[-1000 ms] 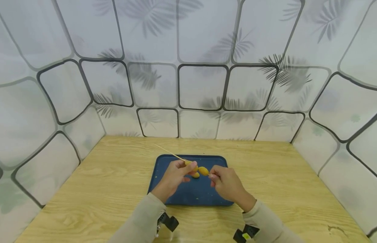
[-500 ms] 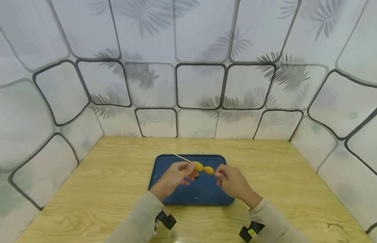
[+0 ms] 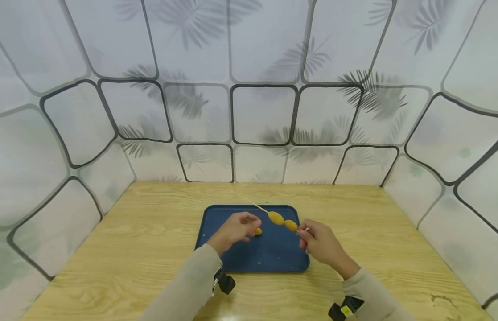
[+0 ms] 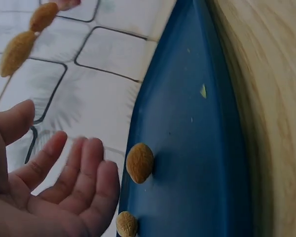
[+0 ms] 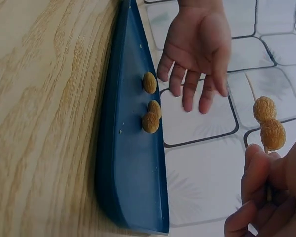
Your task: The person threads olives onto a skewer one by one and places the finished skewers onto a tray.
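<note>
My right hand (image 3: 322,243) pinches the lower end of a thin wooden skewer (image 3: 257,206) above the tray's right side. Two wrinkled, yellow-brown oval pieces (image 3: 276,218) are threaded on it, end to end near my fingers; their exact kind is unclear. The skewer's bare tip slants up to the left. My left hand (image 3: 236,230) hovers over the tray, apart from the skewer; in the left wrist view its fingers are loosely spread with nothing in them. Three loose pieces of the same sort lie on the tray in the right wrist view, one of them an oval piece (image 5: 149,82).
A blue rectangular tray (image 3: 265,263) rests on the light wooden table (image 3: 144,249). Small flecks dot its surface, including a greenish scrap (image 4: 203,91). Patterned white cloth walls (image 3: 265,120) enclose the table at the back and both sides.
My left hand has let go of the upper piece on the skewer. My right hand has carried the skewer with its two pieces to the right, away from the left hand.
</note>
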A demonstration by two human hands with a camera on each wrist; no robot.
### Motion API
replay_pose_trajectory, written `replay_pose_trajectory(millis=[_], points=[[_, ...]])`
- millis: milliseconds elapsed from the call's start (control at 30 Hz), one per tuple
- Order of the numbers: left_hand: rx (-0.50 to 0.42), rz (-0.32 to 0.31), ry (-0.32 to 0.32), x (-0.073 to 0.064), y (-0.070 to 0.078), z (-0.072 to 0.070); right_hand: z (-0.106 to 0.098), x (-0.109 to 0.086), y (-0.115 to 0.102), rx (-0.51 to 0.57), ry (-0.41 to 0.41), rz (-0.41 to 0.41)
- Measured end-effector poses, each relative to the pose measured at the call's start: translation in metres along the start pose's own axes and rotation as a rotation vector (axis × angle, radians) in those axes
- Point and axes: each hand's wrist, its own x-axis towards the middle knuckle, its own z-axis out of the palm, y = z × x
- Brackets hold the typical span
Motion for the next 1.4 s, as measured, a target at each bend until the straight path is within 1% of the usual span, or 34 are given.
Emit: replay_pose_trajectory(millis=[100, 167, 233, 300, 400, 467, 567, 633, 700, 767, 933, 1033, 1100, 1167, 1233, 1300, 1400], points=[[0.255, 0.013, 0.031, 0.006, 0.001, 0.005, -0.002, -0.001, 0.004, 0.069, -0.007, 0.027], [0.435, 0.022, 0.031, 0.009, 0.004, 0.008, -0.003, -0.002, 0.006, 0.116, -0.015, 0.031], [0.578, 0.020, 0.001, 0.011, 0.008, 0.011, -0.004, -0.003, 0.007, 0.158, -0.032, 0.028], [0.698, 0.010, -0.039, 0.013, 0.011, 0.014, -0.005, -0.004, 0.007, 0.197, -0.053, 0.030], [0.829, -0.008, -0.073, 0.015, 0.014, 0.017, -0.007, -0.004, 0.005, 0.254, -0.091, 0.033], [0.909, -0.001, -0.084, 0.016, 0.016, 0.018, -0.008, -0.004, 0.002, 0.290, -0.118, 0.045], [0.980, -0.009, -0.103, 0.016, 0.020, 0.018, -0.009, -0.003, -0.001, 0.339, -0.160, 0.048], [1.009, -0.019, -0.120, 0.016, 0.021, 0.018, -0.010, -0.003, -0.002, 0.360, -0.183, 0.055], [1.012, -0.040, -0.129, 0.015, 0.022, 0.018, -0.009, -0.003, -0.003, 0.375, -0.202, 0.061], [1.018, -0.048, -0.126, 0.015, 0.021, 0.019, -0.008, -0.002, -0.003, 0.383, -0.214, 0.073], [1.031, -0.054, -0.079, 0.013, 0.016, 0.016, -0.007, -0.003, -0.001, 0.356, -0.229, 0.076], [0.982, -0.047, -0.075, 0.012, 0.013, 0.011, -0.007, -0.003, 0.001, 0.335, -0.228, 0.063], [0.911, -0.032, -0.088, 0.012, 0.012, 0.006, -0.006, -0.004, 0.001, 0.333, -0.225, 0.058], [0.818, -0.017, -0.097, 0.010, 0.010, 0.001, -0.005, -0.005, 0.003, 0.332, -0.226, 0.057], [0.714, 0.008, -0.082, 0.007, 0.009, -0.006, -0.006, -0.006, 0.004, 0.326, -0.225, 0.056], [0.594, 0.030, -0.061, 0.003, 0.009, -0.012, -0.007, -0.008, 0.005, 0.313, -0.222, 0.055], [0.376, 0.067, -0.019, -0.001, 0.010, -0.023, -0.010, -0.009, 0.007, 0.300, -0.204, 0.038]])
